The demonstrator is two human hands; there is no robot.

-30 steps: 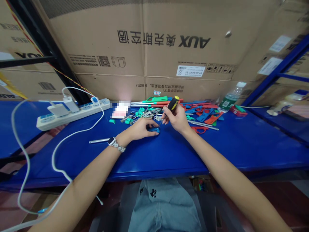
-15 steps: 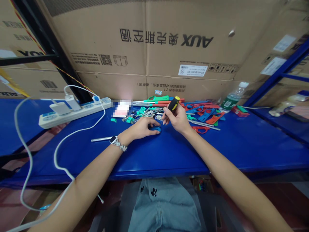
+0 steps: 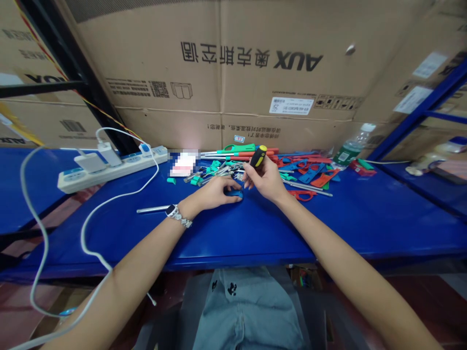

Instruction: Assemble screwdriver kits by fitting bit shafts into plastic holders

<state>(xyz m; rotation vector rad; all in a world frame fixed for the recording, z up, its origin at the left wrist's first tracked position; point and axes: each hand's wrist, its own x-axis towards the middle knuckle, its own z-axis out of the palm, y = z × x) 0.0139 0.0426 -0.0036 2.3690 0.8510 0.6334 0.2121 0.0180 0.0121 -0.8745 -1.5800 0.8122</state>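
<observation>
My left hand (image 3: 215, 192) is closed on a blue plastic lighter handle (image 3: 235, 193), held low at the blue table; most of it is hidden by my fingers. In my right hand (image 3: 269, 181) is a screwdriver (image 3: 258, 156) with a black and yellow grip, tilted with its butt up and to the right. Its shaft points down at the blue handle; whether the tip touches cannot be made out. Just behind my hands lies a pile of metal tubes and green clips (image 3: 219, 167). A loose metal tube (image 3: 151, 210) rests by my left wrist.
Red and blue lighter handles (image 3: 312, 172) lie to the right, near a green-labelled bottle (image 3: 348, 151). A white power strip (image 3: 109, 170) with plugged-in chargers stands at the left. Its white cable (image 3: 89, 218) crosses my left forearm. A large cardboard box (image 3: 219, 97) walls off the back.
My right hand and the screwdriver have shifted slightly left, and the grip leans a little differently. My left hand stays in place with the blue handle.
</observation>
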